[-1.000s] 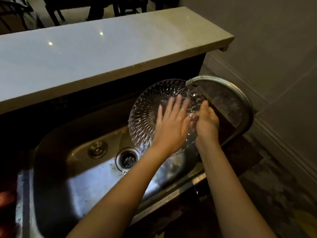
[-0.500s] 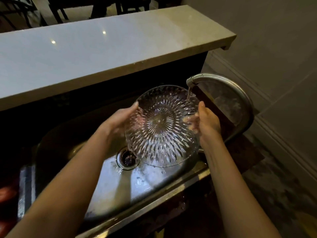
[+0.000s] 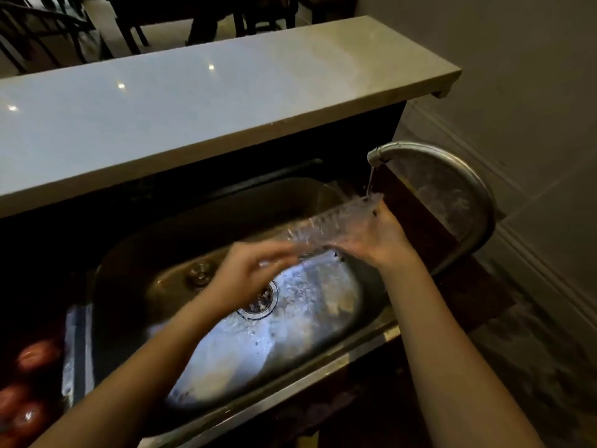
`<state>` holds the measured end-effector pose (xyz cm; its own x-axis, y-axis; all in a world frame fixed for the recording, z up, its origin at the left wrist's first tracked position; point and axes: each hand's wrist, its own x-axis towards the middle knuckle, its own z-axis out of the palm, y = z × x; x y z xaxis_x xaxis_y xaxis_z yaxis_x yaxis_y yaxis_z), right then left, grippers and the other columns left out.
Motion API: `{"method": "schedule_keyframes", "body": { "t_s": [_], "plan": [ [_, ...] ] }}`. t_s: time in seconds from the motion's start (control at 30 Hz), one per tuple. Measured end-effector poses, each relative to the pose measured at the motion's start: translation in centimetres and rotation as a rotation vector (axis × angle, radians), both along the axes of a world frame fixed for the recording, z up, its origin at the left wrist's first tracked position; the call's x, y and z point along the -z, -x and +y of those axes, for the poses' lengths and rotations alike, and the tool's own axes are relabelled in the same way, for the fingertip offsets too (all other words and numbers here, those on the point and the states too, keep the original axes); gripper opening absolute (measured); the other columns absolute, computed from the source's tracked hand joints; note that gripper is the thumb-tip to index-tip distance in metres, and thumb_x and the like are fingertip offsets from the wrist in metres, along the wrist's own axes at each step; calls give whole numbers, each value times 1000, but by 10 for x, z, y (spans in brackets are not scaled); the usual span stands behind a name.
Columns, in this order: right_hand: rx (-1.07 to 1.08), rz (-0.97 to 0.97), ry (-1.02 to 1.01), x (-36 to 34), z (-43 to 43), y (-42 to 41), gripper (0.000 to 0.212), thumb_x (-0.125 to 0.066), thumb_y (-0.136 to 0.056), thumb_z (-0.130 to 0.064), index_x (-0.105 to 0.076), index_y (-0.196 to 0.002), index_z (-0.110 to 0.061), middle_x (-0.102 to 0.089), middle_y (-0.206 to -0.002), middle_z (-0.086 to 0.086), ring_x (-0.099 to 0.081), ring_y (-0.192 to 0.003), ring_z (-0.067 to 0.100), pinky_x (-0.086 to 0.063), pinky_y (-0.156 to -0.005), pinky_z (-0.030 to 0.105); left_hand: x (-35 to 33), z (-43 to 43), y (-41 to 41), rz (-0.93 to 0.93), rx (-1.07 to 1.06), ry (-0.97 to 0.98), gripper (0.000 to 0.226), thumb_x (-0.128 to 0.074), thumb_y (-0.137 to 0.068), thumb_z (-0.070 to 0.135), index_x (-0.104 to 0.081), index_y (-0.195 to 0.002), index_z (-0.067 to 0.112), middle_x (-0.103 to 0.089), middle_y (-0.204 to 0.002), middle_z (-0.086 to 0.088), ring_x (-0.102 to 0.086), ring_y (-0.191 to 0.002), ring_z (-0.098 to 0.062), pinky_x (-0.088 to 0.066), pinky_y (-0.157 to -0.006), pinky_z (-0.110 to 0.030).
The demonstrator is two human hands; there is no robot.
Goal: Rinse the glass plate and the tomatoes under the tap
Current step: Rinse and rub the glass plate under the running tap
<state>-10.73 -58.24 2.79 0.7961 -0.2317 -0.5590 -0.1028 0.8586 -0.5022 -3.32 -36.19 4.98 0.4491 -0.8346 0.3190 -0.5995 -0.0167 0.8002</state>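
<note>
Head view. The tap point(image 3: 381, 153) runs a thin stream into the steel sink point(image 3: 323, 363). The glass plate point(image 3: 326, 226) is held directly under the spout, tilted nearly edge-on to the camera, its high end at the stream and its low end out over the basin. The image of the plate is blurred, so its exact rim line cannot be fixed.

The right hand point(image 3: 378, 237) grips the plate at the end nearest the tap, fingers closed around the rim. The left hand point(image 3: 248, 273) is at the far end from the tap, fingers curled at the lower edge; blur prevents confirming whether it is clamped on the glass or merely touching it.

The tomatoes point(image 3: 32, 357) lie well away from the tap, beyond the sink's far rim, in shadow and untouched by water. A pale counter point(image 3: 226, 95) runs behind the tap.

Assessment: the step in hand is rinsing the plate. To do it well, the person should keep the tilt so that water sheets across the face and drains into the basin, turn the plate by the rim to bring each sector under the stream, and keep both hands firmly on opposite edges. Wet cut glass is likely slippery; the steel edge is close below.
</note>
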Motion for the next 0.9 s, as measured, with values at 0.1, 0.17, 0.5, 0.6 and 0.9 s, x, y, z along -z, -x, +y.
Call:
{"method": "schedule_keyframes", "body": {
  "t_s": [0.1,0.17,0.5,0.6,0.9],
  "plan": [
    [-12,-83,-157,-9,-4,5,85,-28,-89,-63,-35,-130,12,-35,-137,41,-41,-121,54,-39,-90,60,18,8,11,-201,118,-60,31,-54,-91,24,-64,-117,9,-63,-122,-4,-58,-119,-17,-49,-98,-32],
    [17,-76,-123,-11,-8,7,75,-34,-92,-55,-38,-127,12,-40,-134,40,-45,-119,54,-39,-94,60,26,13,12,-297,133,-80,37,-44,-94,30,-66,-114,8,-62,-124,-6,-55,-121,-23,-48,-98,-36],
    [105,-126,200,-8,-11,21,48,-18,-103,-25,-27,-140,5,-40,-140,32,-45,-126,44,-40,-102,50,57,30,-17,-84,-71,-244,64,-56,-80,43,-33,-140,35,-16,-156,7,-9,-146,-16,-13,-116,-47],
    [155,-153,248,-4,-10,23,46,-21,-103,-26,-30,-138,3,-45,-136,30,-51,-120,41,-43,-100,49,52,23,-25,1022,-264,146,71,-47,-83,9,-23,-144,36,-23,-156,4,-41,-133,-17,-48,-95,-38],
    [257,250,612,21,0,16,28,-41,-98,-11,-55,-112,9,-65,-106,30,-69,-73,29,-60,-64,32,46,-10,-27,1285,-390,81,28,-36,-99,13,-50,-124,13,-75,-94,-13,-73,-84,-26,-60,-62,-35]
  ]
}}
